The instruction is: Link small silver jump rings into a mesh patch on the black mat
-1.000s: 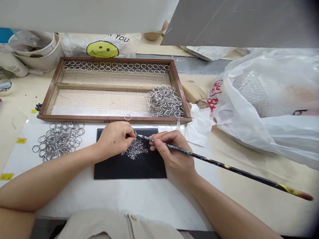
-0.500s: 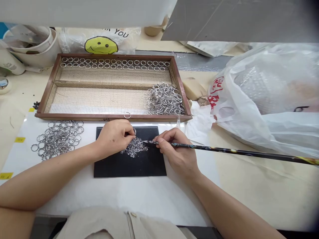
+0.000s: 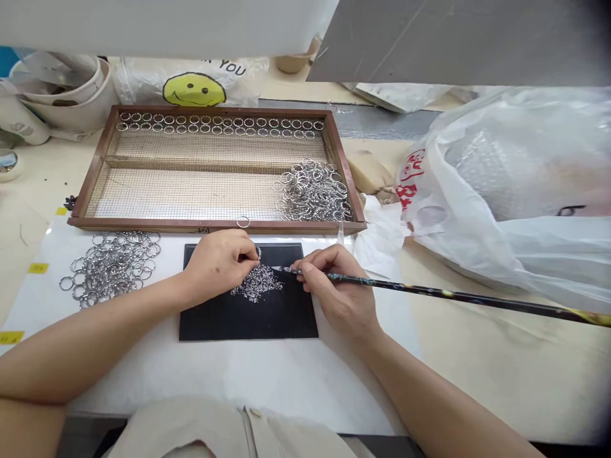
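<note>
Since a moment ago our stick [image 3: 429,294] tip has dipped to the tiny beads [image 3: 258,283] on the black mat [image 3: 248,318] near the desk's front edge, our right hand [image 3: 334,289] pinching the stick, our left hand [image 3: 219,262] pinching a small ring [image 3: 258,254].

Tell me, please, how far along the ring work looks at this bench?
Done: two neat rows of rings fill the mesh tray's far edge. In hand: the left hand pinches one ring while the right hand points a long stick at the tiny sparkling pile. Left: loose heaps in the tray and beside it.
</note>
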Available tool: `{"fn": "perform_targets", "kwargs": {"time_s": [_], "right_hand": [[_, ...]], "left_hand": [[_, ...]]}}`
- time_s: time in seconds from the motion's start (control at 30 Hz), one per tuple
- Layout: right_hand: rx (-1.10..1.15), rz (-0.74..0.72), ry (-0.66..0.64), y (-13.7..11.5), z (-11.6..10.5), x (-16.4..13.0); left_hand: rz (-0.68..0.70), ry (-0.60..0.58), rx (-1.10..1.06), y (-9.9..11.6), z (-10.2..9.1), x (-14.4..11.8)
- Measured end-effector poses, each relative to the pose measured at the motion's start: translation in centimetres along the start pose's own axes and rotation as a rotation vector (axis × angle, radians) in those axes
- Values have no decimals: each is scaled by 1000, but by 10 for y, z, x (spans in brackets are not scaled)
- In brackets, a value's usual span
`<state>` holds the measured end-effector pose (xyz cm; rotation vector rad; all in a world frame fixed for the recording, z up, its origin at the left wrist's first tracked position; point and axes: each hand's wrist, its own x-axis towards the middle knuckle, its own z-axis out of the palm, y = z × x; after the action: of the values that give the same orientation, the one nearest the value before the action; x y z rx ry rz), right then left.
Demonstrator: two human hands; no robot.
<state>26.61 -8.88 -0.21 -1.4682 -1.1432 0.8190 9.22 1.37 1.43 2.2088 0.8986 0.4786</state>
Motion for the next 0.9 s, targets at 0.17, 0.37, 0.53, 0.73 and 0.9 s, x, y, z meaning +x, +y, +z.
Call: {"fn": "perform_targets", "kwargs": {"time_s": [0.17, 0.37, 0.53, 0.73, 0.9], "right_hand": [[-26, 18, 6, 1, 0, 0], [-38, 26, -1, 2, -1, 0], [-34, 13, -13, 3, -1, 0], [20, -14, 3, 2, 0, 1], [124, -149, -26, -3, 4, 3]], "left_hand": [[3, 5, 4, 0, 0, 0], [1, 2, 8, -1, 0, 0], [-7, 0, 9, 0, 0, 0], [-10, -1, 7, 0, -1, 1], [-4, -1, 19, -1, 0, 1]]}}
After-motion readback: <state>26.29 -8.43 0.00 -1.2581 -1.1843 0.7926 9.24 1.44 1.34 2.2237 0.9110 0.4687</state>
